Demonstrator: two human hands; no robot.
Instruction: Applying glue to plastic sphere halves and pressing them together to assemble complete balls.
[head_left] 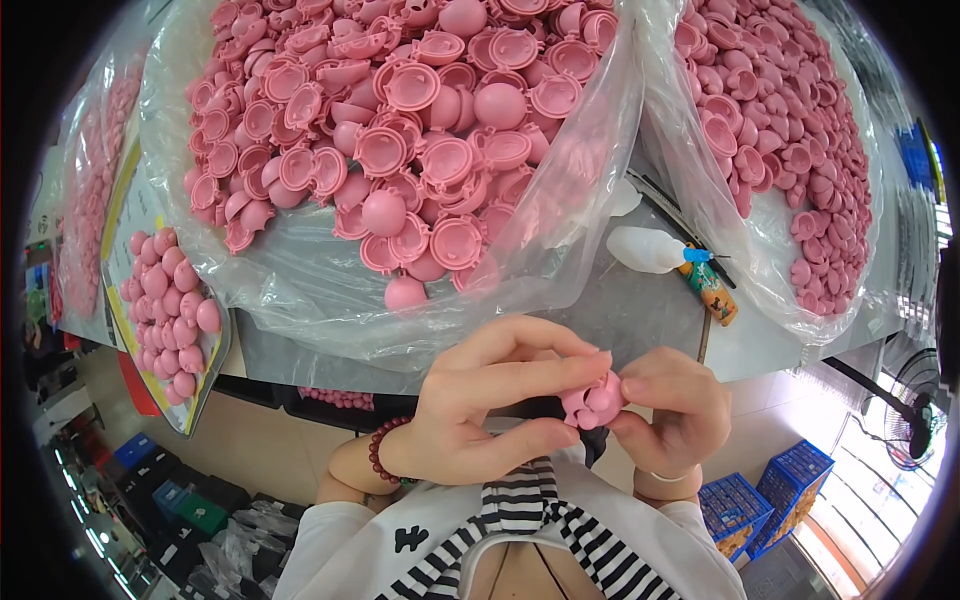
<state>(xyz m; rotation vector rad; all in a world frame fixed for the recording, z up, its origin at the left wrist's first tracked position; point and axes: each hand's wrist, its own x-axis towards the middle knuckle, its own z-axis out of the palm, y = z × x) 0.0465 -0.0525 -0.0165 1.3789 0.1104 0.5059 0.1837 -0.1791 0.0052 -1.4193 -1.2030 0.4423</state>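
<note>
Near the front edge of the table, in front of my chest, both hands hold one small pink plastic part (594,403) with rounded bumps. My left hand (490,405) pinches it between thumb and fingertips from the left. From the right, my right hand (675,412) grips its other side with thumb and bent forefinger. The fingers cover some of the part. Beyond my hands, a large heap of pink hinged round shells (410,85) lies on a clear plastic bag (330,325). At the right is a second heap of smaller pink pieces (780,130).
A white squeeze bottle (645,249) with a blue tip lies beside an orange-and-green patterned object (714,296), right of the near bag. On the left, a board (205,375) carries several pink balls (170,310). Blue crates (735,512) and a fan (908,410) stand to the right.
</note>
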